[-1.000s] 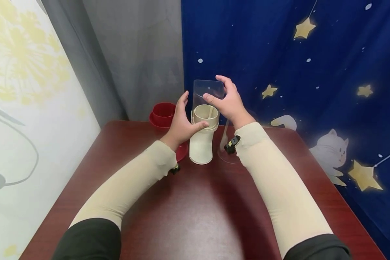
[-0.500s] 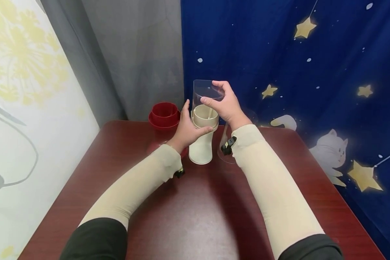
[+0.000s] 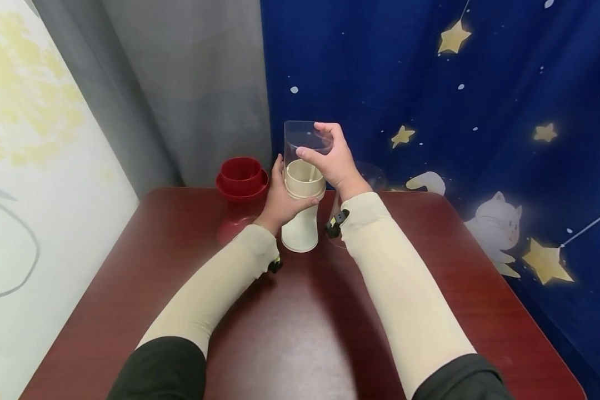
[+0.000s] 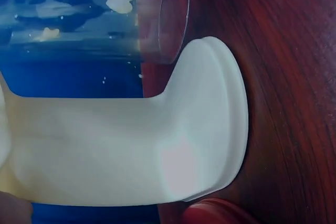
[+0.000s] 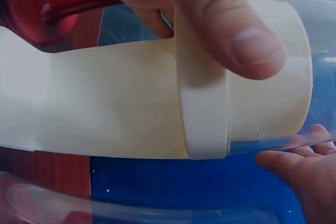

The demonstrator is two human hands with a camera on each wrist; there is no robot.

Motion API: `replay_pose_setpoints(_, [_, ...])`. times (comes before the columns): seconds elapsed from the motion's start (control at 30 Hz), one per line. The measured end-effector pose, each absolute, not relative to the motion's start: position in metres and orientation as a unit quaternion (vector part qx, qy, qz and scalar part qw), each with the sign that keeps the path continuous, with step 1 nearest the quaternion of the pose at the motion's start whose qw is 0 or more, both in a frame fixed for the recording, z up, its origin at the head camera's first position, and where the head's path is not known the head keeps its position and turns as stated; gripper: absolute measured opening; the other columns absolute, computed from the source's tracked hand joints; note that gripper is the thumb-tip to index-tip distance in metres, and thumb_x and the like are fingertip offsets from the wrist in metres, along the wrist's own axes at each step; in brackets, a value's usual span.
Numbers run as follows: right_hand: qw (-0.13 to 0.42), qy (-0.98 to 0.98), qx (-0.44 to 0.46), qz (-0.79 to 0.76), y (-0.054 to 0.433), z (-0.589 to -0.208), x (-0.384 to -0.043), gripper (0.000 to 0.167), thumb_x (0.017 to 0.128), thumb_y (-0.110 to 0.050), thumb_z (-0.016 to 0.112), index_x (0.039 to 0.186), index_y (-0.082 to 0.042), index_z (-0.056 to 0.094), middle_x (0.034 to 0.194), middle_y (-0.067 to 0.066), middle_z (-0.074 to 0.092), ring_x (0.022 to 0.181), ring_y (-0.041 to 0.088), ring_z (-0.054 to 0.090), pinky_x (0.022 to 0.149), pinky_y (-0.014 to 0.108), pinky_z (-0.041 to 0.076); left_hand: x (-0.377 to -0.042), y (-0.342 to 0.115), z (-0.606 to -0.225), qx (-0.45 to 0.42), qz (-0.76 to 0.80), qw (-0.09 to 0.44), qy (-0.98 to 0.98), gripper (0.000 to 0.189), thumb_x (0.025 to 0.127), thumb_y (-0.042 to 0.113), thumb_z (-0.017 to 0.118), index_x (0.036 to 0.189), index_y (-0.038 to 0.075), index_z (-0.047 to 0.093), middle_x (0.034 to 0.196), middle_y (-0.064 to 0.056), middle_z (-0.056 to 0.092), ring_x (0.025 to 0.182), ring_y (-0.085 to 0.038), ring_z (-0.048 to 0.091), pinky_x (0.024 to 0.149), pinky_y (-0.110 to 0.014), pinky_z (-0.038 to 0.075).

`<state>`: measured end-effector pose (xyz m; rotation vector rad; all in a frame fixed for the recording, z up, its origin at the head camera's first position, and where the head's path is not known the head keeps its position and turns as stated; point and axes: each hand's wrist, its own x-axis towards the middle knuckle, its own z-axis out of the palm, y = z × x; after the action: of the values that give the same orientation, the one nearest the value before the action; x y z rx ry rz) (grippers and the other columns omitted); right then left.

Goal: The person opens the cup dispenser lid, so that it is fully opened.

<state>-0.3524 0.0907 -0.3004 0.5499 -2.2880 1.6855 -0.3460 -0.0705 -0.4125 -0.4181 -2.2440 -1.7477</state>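
A cream stand (image 3: 300, 233) with a flared foot stands upright on the table. Around its raised top ring sits a clear cylinder (image 3: 294, 136), rising above it. My left hand (image 3: 284, 204) grips the stand's collar, thumb across the front. In the right wrist view that thumb (image 5: 252, 51) lies over the collar and the cylinder's lower edge. Higher up, my right hand (image 3: 334, 161) holds the cylinder between curled fingers and thumb. The left wrist view shows the stand's waist and foot (image 4: 210, 124), but only a sliver of the left hand (image 4: 13, 208).
A red stand (image 3: 241, 178) of similar shape is on the left, partly behind the left hand. Close on the right, a second clear cylinder (image 3: 372, 175) stands on the dark red table (image 3: 290, 322). Curtains (image 3: 200, 100) hang behind the table's far edge.
My left hand has moved right and closed around the stand's collar. My right hand's fingers have closed on the clear cylinder's upper part. The head view has shifted slightly.
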Motion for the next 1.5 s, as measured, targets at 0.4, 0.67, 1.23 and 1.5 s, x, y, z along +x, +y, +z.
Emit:
replay_pose_setpoints(0.4, [0.149,-0.768,0.179,0.597,0.084,-0.306,-0.35,0.073,0.085,-0.031,0.083,0.147,-0.018,0.047,0.154,0.005,0.052,0.138,0.023,0.049,0.112,0.043,0.047,-0.354,-0.073,-0.418,-0.164,-0.576,0.155,-0.786,0.144,0.066,0.037,0.1,0.169,0.034,-0.002,0.175,-0.002,0.022,0.157,-0.025,0.032,0.122,-0.046,0.041])
replay_pose_setpoints(0.67, [0.157,-0.718,0.197,0.648,0.078,-0.313,-0.35,0.077,0.084,-0.018,0.084,0.148,-0.011,0.043,0.154,0.012,0.05,0.14,0.023,0.052,0.114,0.039,0.048,-0.357,-0.075,-0.417,-0.168,-0.568,0.158,-0.79,0.146,0.065,0.032,0.1,0.17,0.026,-0.001,0.171,-0.008,0.029,0.151,-0.028,0.041,0.12,-0.046,0.044])
replay_pose_setpoints(1.23, [0.182,-0.72,0.198,0.64,0.076,-0.319,-0.349,0.08,0.079,-0.013,0.09,0.144,-0.014,0.043,0.151,0.013,0.048,0.138,0.029,0.05,0.117,0.041,0.045,-0.354,-0.074,-0.418,-0.181,-0.574,0.167,-0.781,0.149,0.064,0.027,0.101,0.17,0.023,-0.004,0.165,-0.014,0.036,0.145,-0.029,0.045,0.118,-0.043,0.046])
replay_pose_setpoints(1.5, [0.179,-0.705,0.2,0.656,0.073,-0.32,-0.35,0.078,0.076,-0.016,0.09,0.14,-0.015,0.045,0.149,0.012,0.048,0.134,0.029,0.051,0.113,0.04,0.048,-0.353,-0.076,-0.42,-0.166,-0.581,0.149,-0.783,0.149,0.064,0.028,0.101,0.17,0.026,-0.005,0.167,-0.014,0.033,0.145,-0.029,0.045,0.118,-0.044,0.046])
